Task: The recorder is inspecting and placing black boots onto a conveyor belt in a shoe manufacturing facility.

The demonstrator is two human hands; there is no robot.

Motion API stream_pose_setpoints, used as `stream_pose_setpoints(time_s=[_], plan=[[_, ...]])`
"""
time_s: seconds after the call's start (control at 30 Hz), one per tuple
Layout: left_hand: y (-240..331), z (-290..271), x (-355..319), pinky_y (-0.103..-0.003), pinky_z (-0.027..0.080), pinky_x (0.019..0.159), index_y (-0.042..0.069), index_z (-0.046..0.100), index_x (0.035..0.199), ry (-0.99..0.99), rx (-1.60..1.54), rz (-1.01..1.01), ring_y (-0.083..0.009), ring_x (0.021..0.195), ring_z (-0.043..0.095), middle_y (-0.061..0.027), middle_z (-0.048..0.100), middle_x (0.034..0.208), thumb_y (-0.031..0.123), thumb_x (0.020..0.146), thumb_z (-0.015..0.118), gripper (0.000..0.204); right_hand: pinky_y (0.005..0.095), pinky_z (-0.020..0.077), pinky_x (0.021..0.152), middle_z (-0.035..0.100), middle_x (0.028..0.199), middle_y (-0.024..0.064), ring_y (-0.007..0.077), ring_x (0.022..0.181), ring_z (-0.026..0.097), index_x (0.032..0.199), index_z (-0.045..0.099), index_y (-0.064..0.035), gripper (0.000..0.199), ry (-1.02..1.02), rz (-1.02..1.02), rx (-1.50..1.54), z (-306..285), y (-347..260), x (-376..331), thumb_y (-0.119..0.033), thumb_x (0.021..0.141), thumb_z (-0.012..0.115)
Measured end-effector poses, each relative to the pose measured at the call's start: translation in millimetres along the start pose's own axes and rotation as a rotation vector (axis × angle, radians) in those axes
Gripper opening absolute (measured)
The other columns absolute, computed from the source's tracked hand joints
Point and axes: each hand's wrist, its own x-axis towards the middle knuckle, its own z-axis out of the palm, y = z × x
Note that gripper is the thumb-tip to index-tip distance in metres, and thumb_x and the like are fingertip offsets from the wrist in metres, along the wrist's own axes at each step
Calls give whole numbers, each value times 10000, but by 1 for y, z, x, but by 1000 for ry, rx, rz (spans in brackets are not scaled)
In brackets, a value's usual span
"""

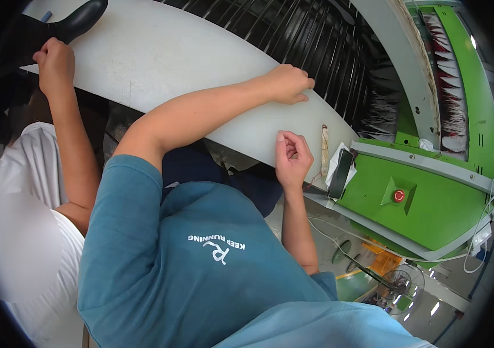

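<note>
L hand [289, 84] resting by metal bars [251, 22], far edge of white table [142, 64], fingers curled, thumb sl. apart; poss. risking pinch if bars are moving. R hand [294, 158] hanging nearer, fingers together, can't tell if holding smth.

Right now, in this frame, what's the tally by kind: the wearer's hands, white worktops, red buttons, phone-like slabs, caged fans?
Left hand and right hand: 2
White worktop: 1
Red button: 1
Dark phone-like slab: 1
Caged fan: 1
Total: 6
</note>
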Motion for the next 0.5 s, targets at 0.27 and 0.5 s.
stream_pose_setpoints(time_s=[0.27,0.5], plan=[[8,-9,-1,-510,621,888,100,797,1111,35,-50,-46,-360,1019,783,-140,807,1074,301,915,842,284,303,536,699,738,954,135,146,758,649,1176,733,61,132,228,-583,234,-162,-121,177,-4,1070,689],[-60,-44,127,-483,604,884,67,782,1152,-183,44,-23,-353,1032,778,-126,809,1038,358,943,830,361,369,587,901,750,1184,170,229,1022,732,1462,657,-63,497,84,-578,-379,-187,-203,474,-324,1053,768]])
